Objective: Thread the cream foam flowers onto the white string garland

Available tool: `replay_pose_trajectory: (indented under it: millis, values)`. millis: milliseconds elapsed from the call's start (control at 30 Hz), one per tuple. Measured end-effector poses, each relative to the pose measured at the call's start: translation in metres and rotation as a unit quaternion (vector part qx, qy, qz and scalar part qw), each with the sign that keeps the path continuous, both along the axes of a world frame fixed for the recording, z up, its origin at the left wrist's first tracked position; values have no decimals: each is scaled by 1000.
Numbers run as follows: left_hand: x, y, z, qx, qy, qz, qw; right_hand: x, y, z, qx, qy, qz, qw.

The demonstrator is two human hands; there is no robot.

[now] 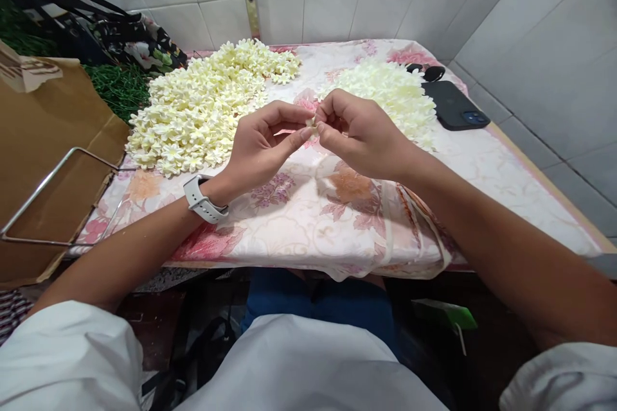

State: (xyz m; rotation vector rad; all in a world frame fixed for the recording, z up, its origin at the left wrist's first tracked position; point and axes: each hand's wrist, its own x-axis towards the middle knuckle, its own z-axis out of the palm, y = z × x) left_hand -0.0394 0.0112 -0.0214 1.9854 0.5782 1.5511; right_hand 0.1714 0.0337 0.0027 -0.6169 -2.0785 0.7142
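Over the middle of the flowered tablecloth, my left hand (pixel 265 143) and my right hand (pixel 359 135) meet at the fingertips. Both pinch a small cream-coloured piece (pixel 312 123), mostly covered by the fingers, perhaps a flower. Beyond my left hand lies a large heap of pale yellow flowers (pixel 202 103). A heap of whiter flowers (pixel 385 90) is spread behind my right hand, which hides part of it. Pale ribbon-like strands (pixel 429 221) lie under my right forearm and hang at the table's front edge.
A black phone (pixel 456 106) and sunglasses (pixel 429 70) lie at the back right of the table (pixel 289 231). On the left are a cardboard box (pixel 53 141), a metal wire frame (pixel 41 196), green strands (pixel 118 87) and a floral bag (pixel 149 45). Tiled walls stand behind and right.
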Motion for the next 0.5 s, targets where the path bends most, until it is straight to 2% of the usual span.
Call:
replay_pose_trajectory:
  millis: [133, 500]
  values:
    - [1, -7, 3, -38, 20, 9, 999, 0, 1, 0, -22, -15, -3, 1000]
    - [6, -12, -2, -31, 53, 63, 996, 0, -3, 2, -10, -94, -6, 995]
